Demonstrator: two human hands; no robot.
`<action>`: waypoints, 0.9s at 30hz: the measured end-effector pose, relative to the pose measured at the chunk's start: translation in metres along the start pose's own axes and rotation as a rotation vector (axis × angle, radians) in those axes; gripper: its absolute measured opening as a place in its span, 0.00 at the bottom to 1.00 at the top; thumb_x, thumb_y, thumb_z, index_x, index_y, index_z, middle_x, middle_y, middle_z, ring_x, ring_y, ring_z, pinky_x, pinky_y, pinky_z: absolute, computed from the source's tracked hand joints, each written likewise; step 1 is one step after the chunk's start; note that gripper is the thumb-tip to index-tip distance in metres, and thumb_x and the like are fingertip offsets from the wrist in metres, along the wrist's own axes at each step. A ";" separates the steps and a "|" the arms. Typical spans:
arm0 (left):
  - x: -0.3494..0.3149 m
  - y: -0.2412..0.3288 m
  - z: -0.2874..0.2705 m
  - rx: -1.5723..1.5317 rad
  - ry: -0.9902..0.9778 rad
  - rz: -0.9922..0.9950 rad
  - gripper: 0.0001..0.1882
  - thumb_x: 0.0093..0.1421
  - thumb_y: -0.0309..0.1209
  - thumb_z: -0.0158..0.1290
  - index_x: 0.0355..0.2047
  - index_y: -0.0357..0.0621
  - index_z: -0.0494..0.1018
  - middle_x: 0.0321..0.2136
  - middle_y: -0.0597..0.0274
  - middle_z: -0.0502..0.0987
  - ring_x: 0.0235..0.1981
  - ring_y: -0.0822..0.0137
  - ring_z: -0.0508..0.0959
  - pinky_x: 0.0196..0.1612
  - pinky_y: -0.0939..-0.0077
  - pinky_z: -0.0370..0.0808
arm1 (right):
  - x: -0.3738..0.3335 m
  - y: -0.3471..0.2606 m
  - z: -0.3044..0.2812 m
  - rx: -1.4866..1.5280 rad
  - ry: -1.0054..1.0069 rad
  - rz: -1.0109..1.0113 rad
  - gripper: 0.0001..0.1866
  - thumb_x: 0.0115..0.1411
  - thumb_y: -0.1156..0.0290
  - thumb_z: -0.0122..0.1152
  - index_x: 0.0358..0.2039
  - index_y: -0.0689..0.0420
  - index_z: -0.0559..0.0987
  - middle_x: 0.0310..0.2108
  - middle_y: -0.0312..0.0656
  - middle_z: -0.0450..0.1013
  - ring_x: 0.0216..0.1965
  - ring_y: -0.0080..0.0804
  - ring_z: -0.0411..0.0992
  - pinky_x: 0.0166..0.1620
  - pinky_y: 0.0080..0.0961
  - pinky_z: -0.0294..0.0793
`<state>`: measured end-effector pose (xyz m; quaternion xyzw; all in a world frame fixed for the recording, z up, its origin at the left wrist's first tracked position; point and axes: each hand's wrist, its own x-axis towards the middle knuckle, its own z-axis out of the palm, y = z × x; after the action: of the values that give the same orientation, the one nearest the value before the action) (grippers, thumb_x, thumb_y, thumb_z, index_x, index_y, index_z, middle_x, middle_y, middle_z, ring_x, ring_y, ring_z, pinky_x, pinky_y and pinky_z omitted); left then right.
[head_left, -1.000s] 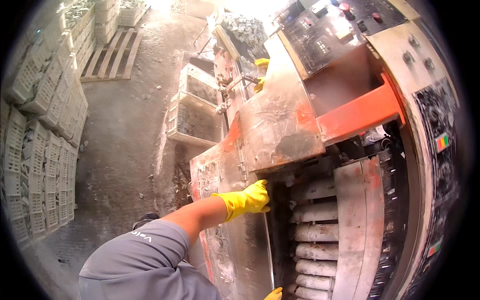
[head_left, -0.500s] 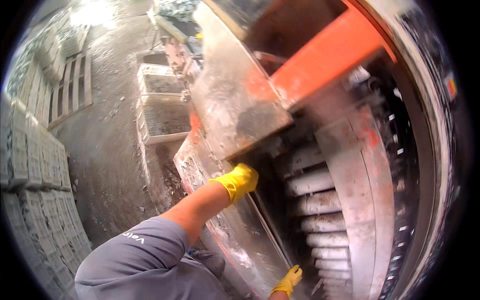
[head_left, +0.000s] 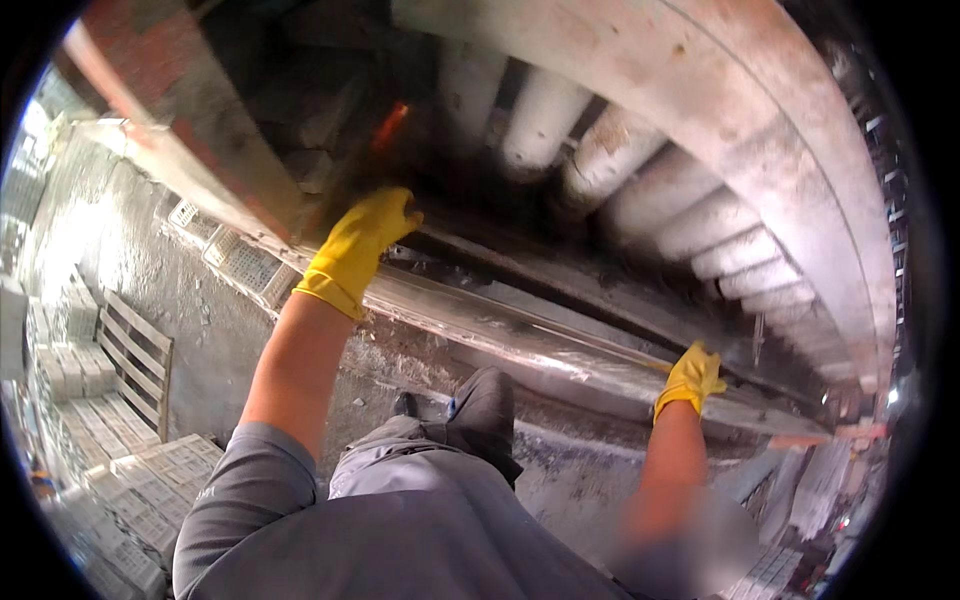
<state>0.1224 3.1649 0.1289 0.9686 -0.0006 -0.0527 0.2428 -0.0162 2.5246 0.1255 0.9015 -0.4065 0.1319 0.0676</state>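
My left hand (head_left: 362, 248), in a yellow glove, reaches over a long metal ledge (head_left: 500, 318) into the dark opening of a machine. Its fingers are curled, and whatever is inside them is hidden. Farther right along the same ledge is my right hand (head_left: 692, 380), also gloved in yellow. The fingers there are bent closed at the ledge's inner edge, and their grip cannot be made out. A dark, narrow lengthwise edge (head_left: 560, 292) runs between the two hands. Beyond them lies a row of pale, dusty rollers (head_left: 610, 155).
A broad curved metal panel (head_left: 760, 110) borders the rollers. An upright metal plate (head_left: 215, 110) rises left of my left hand, and a small orange glow (head_left: 392, 125) shows deep inside. White crates (head_left: 245, 265), a wooden pallet (head_left: 135, 350) and stacked pale blocks (head_left: 150, 490) stand at the left.
The view has swung, so the ledge now runs across in front of me. Both gloved hands remain at the ledge, and more of my right arm shows.
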 end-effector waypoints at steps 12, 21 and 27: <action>0.006 0.012 0.004 -0.069 -0.035 0.004 0.27 0.62 0.43 0.66 0.56 0.37 0.79 0.50 0.45 0.84 0.53 0.50 0.83 0.56 0.61 0.78 | -0.021 -0.040 -0.067 0.590 -0.283 0.181 0.29 0.72 0.55 0.51 0.58 0.71 0.75 0.43 0.62 0.81 0.28 0.50 0.83 0.31 0.39 0.83; 0.015 -0.001 0.019 -0.090 -0.034 -0.009 0.29 0.60 0.45 0.66 0.55 0.39 0.80 0.55 0.43 0.81 0.58 0.45 0.79 0.61 0.54 0.75 | -0.015 -0.030 -0.050 0.570 -0.263 0.177 0.31 0.71 0.55 0.51 0.62 0.69 0.74 0.42 0.62 0.81 0.26 0.50 0.83 0.30 0.38 0.83; 0.010 -0.001 0.021 -0.076 -0.025 0.011 0.28 0.61 0.42 0.66 0.57 0.37 0.78 0.48 0.45 0.84 0.50 0.50 0.83 0.54 0.60 0.78 | -0.016 -0.027 -0.043 0.537 -0.256 0.192 0.33 0.70 0.54 0.52 0.66 0.67 0.72 0.43 0.62 0.81 0.27 0.50 0.83 0.31 0.39 0.84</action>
<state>0.1305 3.1556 0.1088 0.9580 -0.0071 -0.0636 0.2796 -0.0134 2.5638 0.1617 0.8539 -0.4457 0.1258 -0.2373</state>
